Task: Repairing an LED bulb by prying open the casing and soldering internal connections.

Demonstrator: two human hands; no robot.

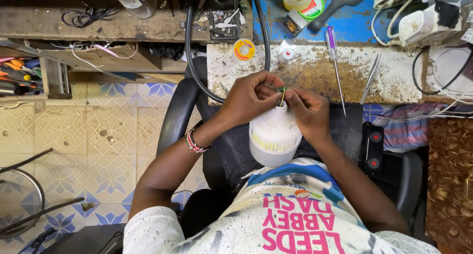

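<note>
The person sat at a messy workbench (315,72) and held a big white bulb (274,138) in the lap, resting against the belly. The bulb was fat and round at the bottom, with a ring of pale yellow slots around its middle, and it got thin at the top like a bottle neck.

The left hand (249,97) curled over the top of the bulb. The right hand (309,112) came in from the other side. The fingers of both hands were pinched tight together on a small green part (281,92) that stuck up out of the bulb's neck. It looked like a tiny board with wires, but it was too small to tell for sure.

This looked like the step of working the small part in or out of the neck. I could not tell which way it was going. The next move would likely need a slow, soft pull or push, with the bulb kept from rolling, so the thin part would not bend or snap.

On the bench a purple screwdriver (333,52) and metal tweezers (370,79) lay near. A yellow roll of solder (244,49) sat by a black cable (189,52). The left wrist wore a red and white bead bracelet (195,143).
</note>
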